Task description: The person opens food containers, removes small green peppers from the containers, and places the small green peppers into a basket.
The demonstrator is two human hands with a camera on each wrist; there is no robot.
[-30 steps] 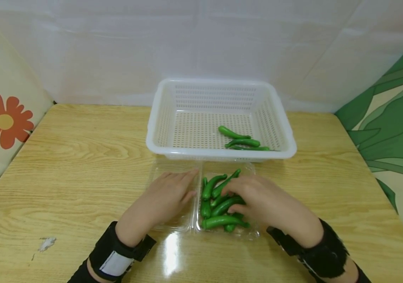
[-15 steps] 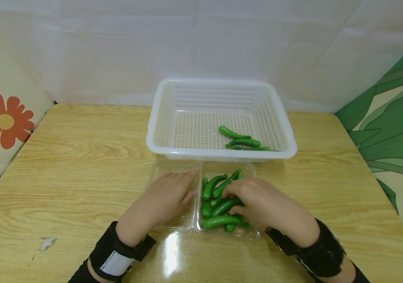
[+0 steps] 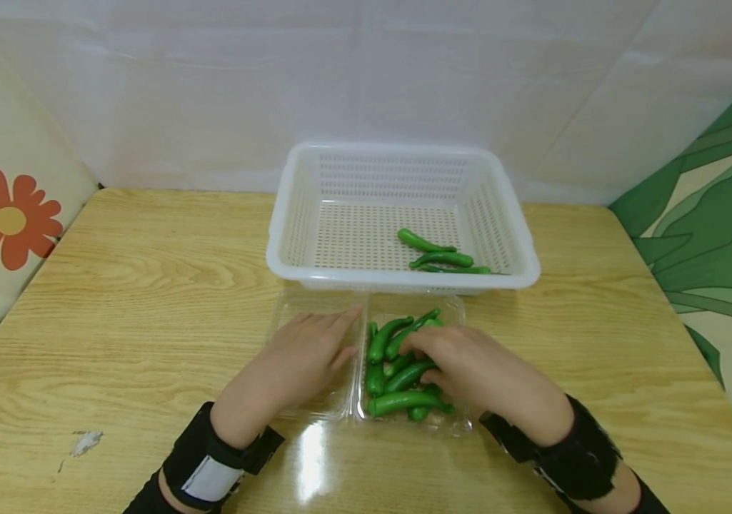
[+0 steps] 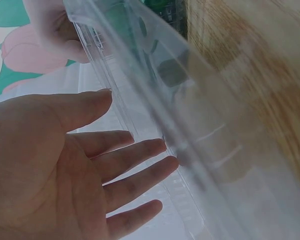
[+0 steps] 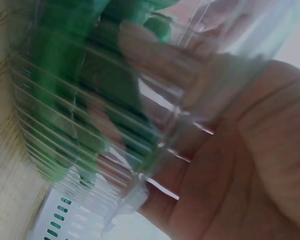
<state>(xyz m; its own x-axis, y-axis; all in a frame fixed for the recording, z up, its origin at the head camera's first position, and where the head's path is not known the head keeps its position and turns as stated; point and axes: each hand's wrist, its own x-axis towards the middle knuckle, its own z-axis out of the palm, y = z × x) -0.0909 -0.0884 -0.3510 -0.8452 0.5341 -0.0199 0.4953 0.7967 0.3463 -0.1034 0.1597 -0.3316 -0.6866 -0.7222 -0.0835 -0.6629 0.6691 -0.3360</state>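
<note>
A clear plastic clamshell box (image 3: 462, 422) lies unfolded on the table, its right half filled with several green chili peppers (image 3: 400, 402). My right hand (image 3: 468, 360) reaches into that half from the right, fingers curved down among the peppers. In the right wrist view, seen through the ribbed clear wall, thumb and fingers lie on either side of a dark green chili pepper (image 5: 117, 90). Over the bare left half, my left hand (image 3: 308, 353) has its fingers loosely extended, fingertips right at the middle fold. The left wrist view shows those fingers (image 4: 135, 180) spread beside the clear plastic edge.
Just behind the box stands a white perforated basket (image 3: 278, 260), with 3 chili peppers (image 3: 443, 258) at its front right. A white sheet (image 3: 211, 100) hangs behind the wooden table (image 3: 166, 285). Patterned cloth (image 3: 725, 207) borders the sides.
My right hand has shifted slightly downward within the box, and a chili pepper near its fingertips has moved a little. The left hand and the basket keep their places.
</note>
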